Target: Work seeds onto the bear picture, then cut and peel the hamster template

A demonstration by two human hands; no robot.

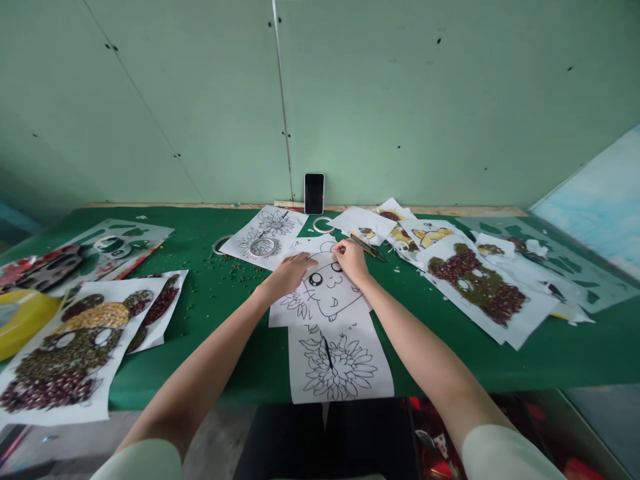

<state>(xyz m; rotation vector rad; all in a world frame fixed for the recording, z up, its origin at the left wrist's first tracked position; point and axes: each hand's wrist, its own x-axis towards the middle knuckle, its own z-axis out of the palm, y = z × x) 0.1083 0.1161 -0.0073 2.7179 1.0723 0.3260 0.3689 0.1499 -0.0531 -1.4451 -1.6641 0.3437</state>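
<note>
A white sheet with a line-drawn cartoon animal [331, 293] lies in front of me, its top edge under my hands. My left hand [290, 275] rests on the upper left of this sheet, fingers stretched out and pressing it. At the sheet's upper right, my right hand [351, 260] has thumb and fingertips pinched together; whatever sits between them is too small to make out. Just behind the right hand, slim yellow and black tools [369, 247] lie on the table. Below the drawing, another sheet with a line-drawn flower [345, 370] reaches the table's front edge.
Bean-and-seed pictures lie at left [60, 360] and right [475, 283]. A yellow tape roll [25, 320] is at far left. A metal ring [263, 247] sits on flower sheets [283, 210]. Loose seeds dot the green table [210, 360]. A phone [314, 193] leans on the wall.
</note>
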